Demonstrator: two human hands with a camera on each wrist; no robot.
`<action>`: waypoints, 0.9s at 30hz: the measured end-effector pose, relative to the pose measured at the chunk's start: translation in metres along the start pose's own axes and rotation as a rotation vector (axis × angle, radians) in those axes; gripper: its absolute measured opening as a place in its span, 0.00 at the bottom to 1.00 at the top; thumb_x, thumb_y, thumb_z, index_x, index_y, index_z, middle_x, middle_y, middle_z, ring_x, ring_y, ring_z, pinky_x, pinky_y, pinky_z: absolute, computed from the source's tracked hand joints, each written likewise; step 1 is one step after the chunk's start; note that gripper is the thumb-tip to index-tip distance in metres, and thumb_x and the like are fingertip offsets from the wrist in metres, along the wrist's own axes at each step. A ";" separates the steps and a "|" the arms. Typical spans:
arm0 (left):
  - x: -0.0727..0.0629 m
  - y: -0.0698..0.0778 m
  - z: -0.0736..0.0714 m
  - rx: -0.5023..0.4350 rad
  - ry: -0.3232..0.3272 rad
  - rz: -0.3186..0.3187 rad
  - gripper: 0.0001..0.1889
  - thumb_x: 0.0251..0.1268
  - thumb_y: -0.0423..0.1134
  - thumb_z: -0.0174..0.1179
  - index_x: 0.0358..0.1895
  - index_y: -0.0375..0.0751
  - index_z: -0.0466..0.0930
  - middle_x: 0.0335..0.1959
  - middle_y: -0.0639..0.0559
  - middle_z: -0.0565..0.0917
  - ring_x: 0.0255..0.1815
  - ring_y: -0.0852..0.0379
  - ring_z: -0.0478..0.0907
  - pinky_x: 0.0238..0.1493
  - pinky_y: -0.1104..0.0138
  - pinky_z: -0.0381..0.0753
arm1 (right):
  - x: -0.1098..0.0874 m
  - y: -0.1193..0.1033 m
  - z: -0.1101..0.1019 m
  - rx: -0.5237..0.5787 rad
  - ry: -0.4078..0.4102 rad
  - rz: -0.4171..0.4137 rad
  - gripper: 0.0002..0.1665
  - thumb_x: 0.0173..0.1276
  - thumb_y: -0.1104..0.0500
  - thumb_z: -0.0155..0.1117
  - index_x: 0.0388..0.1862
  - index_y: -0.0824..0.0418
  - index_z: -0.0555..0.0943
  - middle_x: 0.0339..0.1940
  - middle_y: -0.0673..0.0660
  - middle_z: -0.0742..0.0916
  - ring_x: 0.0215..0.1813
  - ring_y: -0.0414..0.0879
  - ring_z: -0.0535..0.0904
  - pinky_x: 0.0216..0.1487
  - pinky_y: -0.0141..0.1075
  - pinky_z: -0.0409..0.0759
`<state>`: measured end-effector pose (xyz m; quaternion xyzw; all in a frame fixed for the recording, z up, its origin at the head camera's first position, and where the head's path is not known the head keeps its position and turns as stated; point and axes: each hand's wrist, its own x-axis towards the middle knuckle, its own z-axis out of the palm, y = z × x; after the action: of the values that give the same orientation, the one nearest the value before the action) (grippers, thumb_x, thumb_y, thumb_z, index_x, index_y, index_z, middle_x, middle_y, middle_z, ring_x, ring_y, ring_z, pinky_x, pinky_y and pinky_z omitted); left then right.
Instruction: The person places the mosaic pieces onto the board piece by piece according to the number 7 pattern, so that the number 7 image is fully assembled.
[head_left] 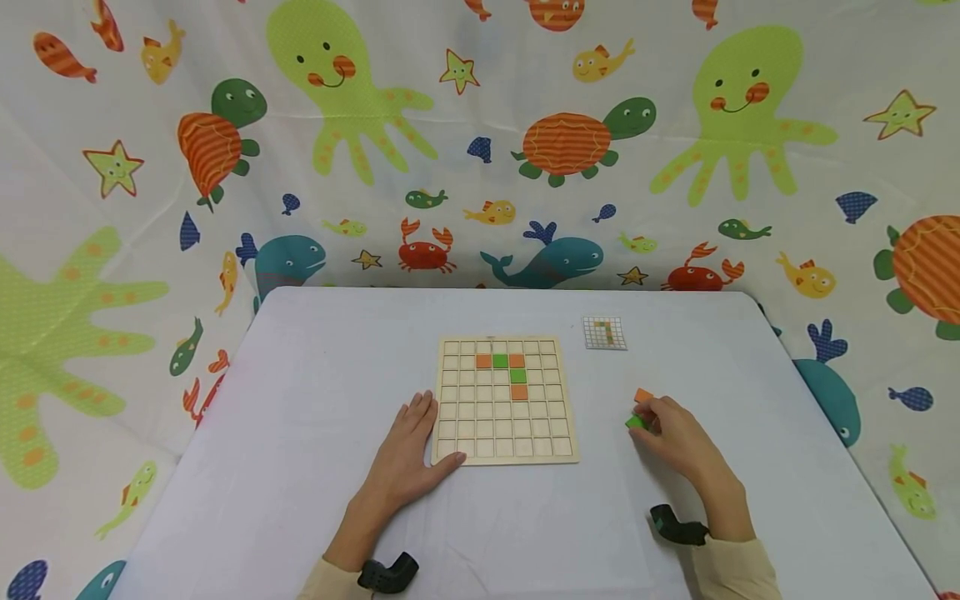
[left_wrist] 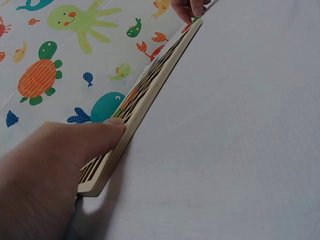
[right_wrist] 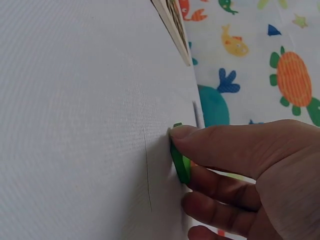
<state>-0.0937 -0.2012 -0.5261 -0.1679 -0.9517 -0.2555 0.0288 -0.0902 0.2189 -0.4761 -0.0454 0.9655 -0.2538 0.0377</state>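
Note:
A wooden grid board [head_left: 501, 430] lies on the table, with several orange and green squares set in its upper rows. My left hand [head_left: 407, 457] rests along the board's left side; its fingers are straight and the thumb lies on the near rim, as the left wrist view also shows. To the right of the board, my right hand [head_left: 681, 435] pinches a green square tile [right_wrist: 180, 165] between thumb and fingers, low over the table. An orange tile [head_left: 642, 395] lies just beyond those fingers, partly hidden by them.
A small card [head_left: 604, 333] printed with a coloured grid pattern lies behind the board's right corner. The white-covered table [head_left: 337, 350] ends at a patterned cloth [head_left: 465, 117] with sea animals. Each wrist wears a black device.

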 end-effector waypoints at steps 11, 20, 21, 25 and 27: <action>0.001 0.000 -0.001 0.007 -0.006 0.000 0.51 0.58 0.65 0.63 0.75 0.30 0.60 0.79 0.39 0.60 0.82 0.43 0.54 0.82 0.51 0.55 | 0.000 0.002 0.000 0.005 -0.003 -0.021 0.17 0.63 0.63 0.71 0.49 0.70 0.83 0.38 0.57 0.82 0.37 0.44 0.73 0.34 0.31 0.73; 0.000 0.000 0.000 0.002 -0.010 -0.005 0.52 0.58 0.65 0.63 0.76 0.30 0.60 0.79 0.39 0.60 0.82 0.43 0.53 0.82 0.51 0.55 | 0.001 0.002 0.001 0.028 -0.026 0.007 0.16 0.64 0.63 0.71 0.49 0.67 0.82 0.38 0.57 0.82 0.37 0.45 0.75 0.37 0.34 0.76; 0.000 0.000 0.000 0.000 -0.008 -0.003 0.52 0.58 0.65 0.63 0.76 0.30 0.60 0.79 0.39 0.60 0.82 0.43 0.54 0.82 0.51 0.55 | 0.001 0.002 0.001 0.032 -0.032 0.005 0.16 0.64 0.63 0.71 0.49 0.67 0.82 0.38 0.57 0.83 0.37 0.45 0.76 0.37 0.34 0.77; -0.001 0.000 0.000 -0.006 0.007 0.005 0.52 0.58 0.64 0.64 0.75 0.30 0.60 0.79 0.39 0.61 0.82 0.43 0.54 0.81 0.51 0.56 | 0.003 0.003 0.001 0.041 -0.044 0.004 0.14 0.65 0.63 0.69 0.49 0.66 0.81 0.36 0.55 0.85 0.37 0.44 0.77 0.38 0.35 0.78; -0.001 -0.001 0.001 0.001 0.015 0.011 0.51 0.58 0.64 0.64 0.75 0.30 0.60 0.79 0.38 0.61 0.81 0.42 0.55 0.81 0.50 0.57 | 0.003 0.003 0.000 0.038 -0.043 -0.002 0.14 0.66 0.63 0.68 0.49 0.66 0.81 0.36 0.55 0.86 0.37 0.44 0.78 0.37 0.35 0.78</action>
<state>-0.0931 -0.2014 -0.5277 -0.1713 -0.9506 -0.2561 0.0373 -0.0934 0.2210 -0.4781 -0.0511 0.9594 -0.2711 0.0589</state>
